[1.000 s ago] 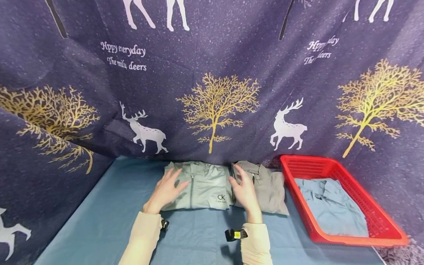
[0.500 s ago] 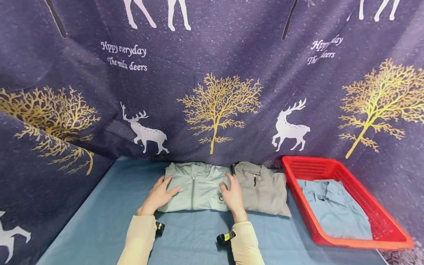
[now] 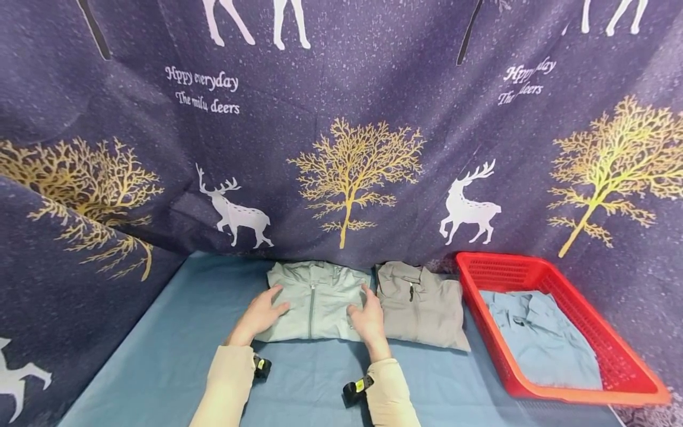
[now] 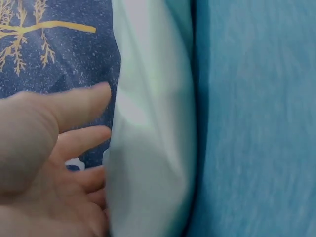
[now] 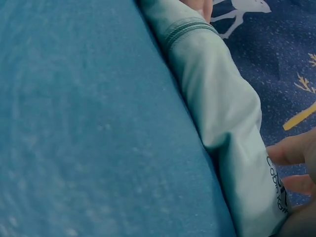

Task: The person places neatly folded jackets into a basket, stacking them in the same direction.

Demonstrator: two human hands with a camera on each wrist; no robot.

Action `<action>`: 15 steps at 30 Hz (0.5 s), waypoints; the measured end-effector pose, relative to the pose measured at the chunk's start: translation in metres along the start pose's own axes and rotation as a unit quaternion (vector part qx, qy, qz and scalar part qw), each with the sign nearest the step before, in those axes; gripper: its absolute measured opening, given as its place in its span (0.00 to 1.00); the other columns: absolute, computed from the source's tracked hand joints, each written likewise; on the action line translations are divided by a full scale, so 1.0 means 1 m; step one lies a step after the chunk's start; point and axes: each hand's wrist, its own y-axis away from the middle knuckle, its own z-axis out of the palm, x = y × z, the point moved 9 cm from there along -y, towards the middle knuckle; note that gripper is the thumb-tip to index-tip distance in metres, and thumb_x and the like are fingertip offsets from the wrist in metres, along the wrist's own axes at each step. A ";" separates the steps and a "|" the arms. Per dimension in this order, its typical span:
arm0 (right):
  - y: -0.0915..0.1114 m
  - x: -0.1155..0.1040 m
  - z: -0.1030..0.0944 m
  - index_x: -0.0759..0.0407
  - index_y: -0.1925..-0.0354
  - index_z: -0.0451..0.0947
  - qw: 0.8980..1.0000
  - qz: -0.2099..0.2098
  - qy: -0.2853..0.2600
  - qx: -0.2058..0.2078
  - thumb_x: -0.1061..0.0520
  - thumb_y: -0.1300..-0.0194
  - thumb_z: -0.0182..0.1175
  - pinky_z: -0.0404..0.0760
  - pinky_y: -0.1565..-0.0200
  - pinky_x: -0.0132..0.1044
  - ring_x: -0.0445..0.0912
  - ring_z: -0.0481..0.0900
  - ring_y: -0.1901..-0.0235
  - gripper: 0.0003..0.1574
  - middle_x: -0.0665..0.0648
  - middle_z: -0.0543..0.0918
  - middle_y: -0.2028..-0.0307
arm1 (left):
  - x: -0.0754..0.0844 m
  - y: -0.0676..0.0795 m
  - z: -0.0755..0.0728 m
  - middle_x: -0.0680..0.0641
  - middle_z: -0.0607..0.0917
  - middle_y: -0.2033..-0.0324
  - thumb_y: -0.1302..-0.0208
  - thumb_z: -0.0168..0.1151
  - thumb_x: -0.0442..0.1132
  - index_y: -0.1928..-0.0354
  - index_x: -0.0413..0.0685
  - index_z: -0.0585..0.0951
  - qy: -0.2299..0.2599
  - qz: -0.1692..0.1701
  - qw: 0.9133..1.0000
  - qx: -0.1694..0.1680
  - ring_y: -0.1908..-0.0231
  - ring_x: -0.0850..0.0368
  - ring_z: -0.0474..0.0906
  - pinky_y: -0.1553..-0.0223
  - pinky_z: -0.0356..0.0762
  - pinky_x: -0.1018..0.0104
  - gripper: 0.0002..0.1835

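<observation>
A folded pale green zip jacket (image 3: 320, 299) lies at the back of the blue-covered table, its zipper running down the middle. At its left edge is my left hand (image 3: 259, 314), thumb over the top and fingers loosely extended. My right hand (image 3: 368, 317) rests at the right edge, thumb and forefinger spread and covering the printed logo. In the left wrist view the left fingers (image 4: 84, 140) meet the jacket's side (image 4: 148, 128). The right wrist view shows the right thumb (image 5: 289, 149) touching the jacket near the lettering; the other right fingers are partly hidden.
A folded grey zip-neck top (image 3: 427, 308) lies just right of the jacket. Beyond it stands a red plastic basket (image 3: 587, 394) holding a folded blue garment (image 3: 544, 341). Behind the table hangs a dark curtain (image 3: 341, 77) with deer and trees.
Both hands have come down to the jacket's two side edges. The right hand has moved left from over the grey top, and the left hand has lowered slightly. The garments look unmoved.
</observation>
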 end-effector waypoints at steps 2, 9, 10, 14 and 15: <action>0.000 0.002 -0.001 0.62 0.32 0.67 1.000 0.011 0.003 -0.004 0.63 0.44 0.64 0.65 0.38 0.58 0.67 0.66 0.37 0.41 0.70 0.70 0.37 | 0.000 0.002 -0.002 0.30 0.67 0.34 0.32 0.61 0.39 0.31 0.35 0.67 0.023 -0.011 1.000 0.006 0.34 0.31 0.61 0.37 0.60 0.40 0.31; 0.001 0.004 -0.001 0.62 0.33 0.69 0.997 0.030 -0.022 -0.074 0.61 0.44 0.66 0.63 0.38 0.60 0.66 0.63 0.35 0.40 0.69 0.69 0.35 | -0.013 0.007 0.000 0.32 0.58 0.29 0.34 0.65 0.43 0.29 0.40 0.65 0.134 -0.047 0.988 -0.056 0.29 0.32 0.48 0.35 0.54 0.37 0.35; 0.001 0.005 0.000 0.63 0.33 0.69 0.995 0.034 -0.033 -0.086 0.61 0.44 0.66 0.62 0.37 0.60 0.66 0.62 0.34 0.40 0.69 0.68 0.35 | -0.014 0.007 0.000 0.33 0.58 0.29 0.35 0.65 0.44 0.29 0.41 0.66 0.144 -0.048 0.986 -0.066 0.29 0.32 0.47 0.34 0.54 0.37 0.35; 0.005 0.009 0.005 0.64 0.38 0.74 0.987 0.054 -0.073 -0.135 0.60 0.41 0.67 0.62 0.36 0.57 0.63 0.61 0.33 0.33 0.69 0.68 0.34 | -0.019 0.009 0.002 0.34 0.58 0.28 0.35 0.66 0.49 0.30 0.46 0.69 0.159 -0.047 0.980 -0.106 0.29 0.33 0.45 0.35 0.54 0.36 0.34; 0.005 0.010 0.007 0.64 0.39 0.75 0.984 0.058 -0.080 -0.147 0.60 0.40 0.67 0.62 0.36 0.56 0.63 0.61 0.33 0.31 0.68 0.68 0.34 | -0.020 0.009 0.003 0.35 0.58 0.28 0.36 0.66 0.50 0.31 0.47 0.70 0.159 -0.047 0.980 -0.114 0.29 0.33 0.46 0.36 0.54 0.35 0.34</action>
